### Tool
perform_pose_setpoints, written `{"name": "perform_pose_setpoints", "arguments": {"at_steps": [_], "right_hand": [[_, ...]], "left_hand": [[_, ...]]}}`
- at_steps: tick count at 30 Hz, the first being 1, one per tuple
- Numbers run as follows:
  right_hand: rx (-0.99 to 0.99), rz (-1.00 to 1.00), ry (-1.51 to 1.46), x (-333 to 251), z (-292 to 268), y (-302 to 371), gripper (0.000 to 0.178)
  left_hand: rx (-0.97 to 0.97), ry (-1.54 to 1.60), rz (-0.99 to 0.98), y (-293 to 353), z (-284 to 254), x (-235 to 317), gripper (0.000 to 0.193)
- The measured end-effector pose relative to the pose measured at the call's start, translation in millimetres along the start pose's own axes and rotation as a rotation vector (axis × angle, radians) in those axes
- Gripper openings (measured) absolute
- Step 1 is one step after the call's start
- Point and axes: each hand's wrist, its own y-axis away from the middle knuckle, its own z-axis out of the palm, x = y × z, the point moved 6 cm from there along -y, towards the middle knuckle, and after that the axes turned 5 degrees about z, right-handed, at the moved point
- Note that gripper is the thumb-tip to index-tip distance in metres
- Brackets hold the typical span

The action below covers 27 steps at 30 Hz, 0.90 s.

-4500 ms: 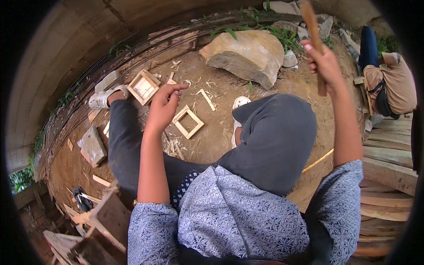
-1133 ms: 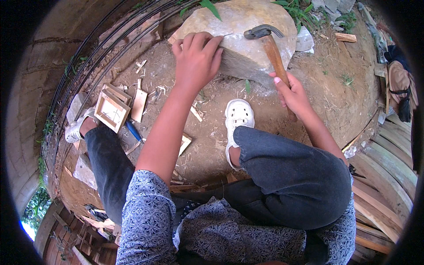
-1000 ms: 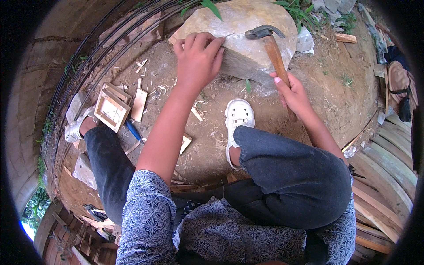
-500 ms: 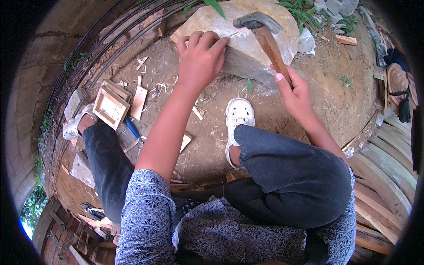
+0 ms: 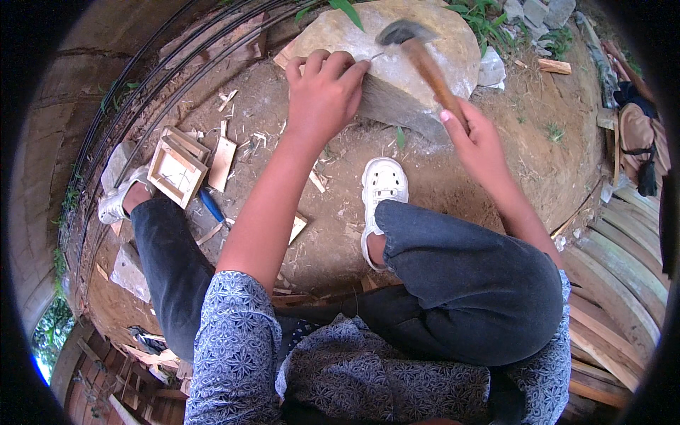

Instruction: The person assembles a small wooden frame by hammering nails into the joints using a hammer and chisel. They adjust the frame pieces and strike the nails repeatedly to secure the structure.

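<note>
My right hand (image 5: 476, 138) grips the wooden handle of a hammer (image 5: 431, 71). The hammer's metal head, smeared by motion, is over the top of a large pale stone (image 5: 443, 39). At the stone's left edge, my left hand (image 5: 326, 88) is closed, thumb and forefinger pinching a thin grey nail (image 5: 377, 55). The nail's tip end sticks out to the right over the stone, close below the hammer head. The rest of it is hidden by my fingers.
Left of my left arm lie a small wooden frame (image 5: 175, 172), a flat wood piece (image 5: 222, 164) and a blue-handled tool (image 5: 211, 204), among wood chips. Black cables (image 5: 127, 92) curve along the left. Planks (image 5: 609, 283) lie at right, and grey rocks (image 5: 535, 13) stand beyond the stone.
The hammer has shifted slightly and its head is now blurred, with my right hand moving a little along with it. My left hand and the nail have barely moved.
</note>
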Motion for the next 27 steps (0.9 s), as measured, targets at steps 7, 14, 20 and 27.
{"name": "perform_pose_setpoints", "arguments": {"at_steps": [7,14,20,27], "right_hand": [[0.01,-0.034,-0.005,-6.0,-6.6,-3.4,0.037],[0.075,-0.105,0.066,-18.8,-19.4,-11.3,0.038],[0.001,-0.058,0.132,-10.3,-20.0,-12.3,0.037],[-0.159,0.027,0.153,-10.4,-11.2,-15.4,0.036]], "left_hand": [[-0.01,0.012,-0.007,1.6,1.3,-0.6,0.033],[-0.023,-0.004,0.003,0.9,-0.3,-0.1,0.033],[-0.013,-0.007,-0.001,2.0,-0.5,0.5,0.033],[0.0,0.0,-0.011,2.8,0.7,-0.2,0.034]]}}
